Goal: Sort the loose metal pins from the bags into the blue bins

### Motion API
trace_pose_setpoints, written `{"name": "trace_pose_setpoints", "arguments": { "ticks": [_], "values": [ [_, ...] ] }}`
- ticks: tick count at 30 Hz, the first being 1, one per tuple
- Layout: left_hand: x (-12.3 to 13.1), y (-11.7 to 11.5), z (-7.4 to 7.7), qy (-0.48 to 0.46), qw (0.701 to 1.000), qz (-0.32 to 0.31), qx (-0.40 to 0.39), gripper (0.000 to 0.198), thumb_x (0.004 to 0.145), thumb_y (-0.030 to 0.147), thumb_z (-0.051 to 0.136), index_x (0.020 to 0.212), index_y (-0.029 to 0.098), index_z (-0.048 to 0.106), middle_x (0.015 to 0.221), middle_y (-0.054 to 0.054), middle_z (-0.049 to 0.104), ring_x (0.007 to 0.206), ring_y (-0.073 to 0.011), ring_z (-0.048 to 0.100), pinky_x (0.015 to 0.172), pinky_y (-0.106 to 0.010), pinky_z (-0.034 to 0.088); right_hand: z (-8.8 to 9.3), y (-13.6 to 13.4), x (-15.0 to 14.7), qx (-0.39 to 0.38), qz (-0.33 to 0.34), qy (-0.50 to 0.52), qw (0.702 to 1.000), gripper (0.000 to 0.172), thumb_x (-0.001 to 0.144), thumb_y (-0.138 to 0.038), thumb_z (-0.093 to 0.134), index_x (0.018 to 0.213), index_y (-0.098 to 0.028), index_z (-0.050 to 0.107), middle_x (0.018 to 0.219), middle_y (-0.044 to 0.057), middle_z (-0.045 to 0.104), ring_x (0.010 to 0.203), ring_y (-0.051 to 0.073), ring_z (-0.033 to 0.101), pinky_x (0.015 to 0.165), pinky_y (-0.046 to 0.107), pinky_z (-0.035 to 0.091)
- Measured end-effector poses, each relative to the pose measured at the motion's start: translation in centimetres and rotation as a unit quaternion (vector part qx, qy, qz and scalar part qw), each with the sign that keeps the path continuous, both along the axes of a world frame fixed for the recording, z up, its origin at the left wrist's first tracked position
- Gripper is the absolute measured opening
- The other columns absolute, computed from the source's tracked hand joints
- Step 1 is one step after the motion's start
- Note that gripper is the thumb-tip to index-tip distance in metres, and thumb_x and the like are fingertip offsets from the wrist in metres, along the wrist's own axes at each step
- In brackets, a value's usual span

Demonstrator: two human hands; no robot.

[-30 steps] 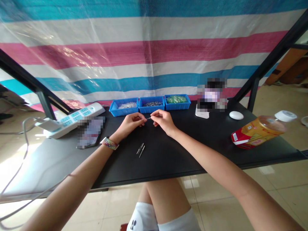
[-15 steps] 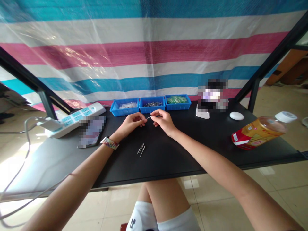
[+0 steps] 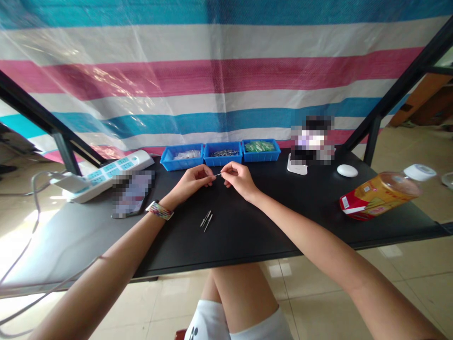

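Above the black table (image 3: 269, 222), my left hand (image 3: 193, 182) and my right hand (image 3: 238, 178) meet fingertip to fingertip. Both are pinched on a thin metal pin (image 3: 218, 174) held between them; the left hand's fingers may hold a further small part that I cannot make out. Two finished metal pins (image 3: 207, 219) lie side by side on the table just below my hands. Behind my hands stand three blue trays: one with clear pieces (image 3: 182, 157), one with metal pins (image 3: 223, 154), one with green pieces (image 3: 261, 148).
A white power strip (image 3: 106, 174) and a blurred phone (image 3: 130, 193) lie at the left. A bottle with yellow liquid (image 3: 380, 193) lies on its side at the right, near a white round object (image 3: 347, 170) and a blurred stand (image 3: 310, 141). A striped tarp hangs behind.
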State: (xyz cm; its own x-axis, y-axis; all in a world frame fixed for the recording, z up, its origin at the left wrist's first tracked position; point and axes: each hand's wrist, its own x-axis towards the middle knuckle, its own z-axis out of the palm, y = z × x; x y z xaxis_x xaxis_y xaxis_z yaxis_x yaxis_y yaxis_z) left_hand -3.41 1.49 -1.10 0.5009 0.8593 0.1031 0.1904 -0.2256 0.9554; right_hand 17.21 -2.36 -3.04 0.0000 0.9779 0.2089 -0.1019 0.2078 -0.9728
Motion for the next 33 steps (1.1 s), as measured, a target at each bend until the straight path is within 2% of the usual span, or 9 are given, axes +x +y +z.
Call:
{"name": "trace_pose_setpoints", "arguments": {
  "ticks": [9, 16, 21, 26, 33],
  "values": [
    [-0.11, -0.10, 0.42, 0.007, 1.000, -0.010, 0.007, 0.045, 0.091, 0.060, 0.075, 0.085, 0.016, 0.072, 0.078, -0.005, 0.072, 0.073, -0.0174, 0.065, 0.072, -0.030, 0.051, -0.14, -0.14, -0.09, 0.018, -0.019, -0.015, 1.000, 0.016, 0.073, -0.032, 0.071, 0.082, -0.020, 0.066, 0.075, -0.003, 0.067, 0.057, 0.012, 0.064, 0.053, 0.023, 0.052],
    [-0.21, 0.05, 0.27, 0.000, 1.000, -0.008, 0.005, 0.040, 0.086, 0.055, 0.082, 0.086, 0.017, 0.071, 0.074, -0.002, 0.069, 0.070, -0.0164, 0.063, 0.070, -0.029, 0.050, -0.03, -0.08, -0.03, 0.007, -0.015, -0.015, 1.000, 0.018, 0.076, -0.032, 0.073, 0.089, -0.021, 0.067, 0.083, -0.003, 0.068, 0.055, 0.010, 0.063, 0.050, 0.021, 0.051],
    [-0.17, 0.13, 0.00, -0.021, 1.000, -0.002, -0.007, 0.038, 0.080, 0.050, 0.087, 0.088, 0.017, 0.070, 0.074, -0.001, 0.068, 0.069, -0.0155, 0.062, 0.068, -0.028, 0.050, 0.01, -0.06, -0.13, -0.014, -0.020, -0.018, 1.000, 0.013, 0.081, -0.033, 0.070, 0.084, -0.021, 0.065, 0.073, -0.004, 0.066, 0.050, 0.009, 0.060, 0.046, 0.020, 0.049],
    [-0.03, 0.13, 0.01, -0.019, 1.000, 0.010, -0.014, 0.040, 0.075, 0.048, 0.091, 0.087, 0.018, 0.068, 0.073, 0.000, 0.067, 0.068, -0.0156, 0.063, 0.067, -0.028, 0.050, 0.07, -0.09, -0.14, -0.016, -0.006, -0.014, 1.000, 0.011, 0.076, -0.027, 0.072, 0.082, -0.021, 0.065, 0.071, -0.004, 0.066, 0.054, 0.011, 0.064, 0.049, 0.021, 0.051],
    [-0.16, -0.06, 0.18, -0.042, 0.999, 0.001, -0.019, 0.036, 0.083, 0.049, 0.083, 0.089, 0.018, 0.066, 0.077, -0.002, 0.069, 0.069, -0.0162, 0.065, 0.067, -0.028, 0.050, 0.19, -0.03, -0.01, -0.019, -0.016, 0.002, 1.000, 0.013, 0.071, -0.029, 0.072, 0.079, -0.021, 0.065, 0.070, -0.004, 0.065, 0.055, 0.012, 0.064, 0.049, 0.022, 0.052]
  ]
}}
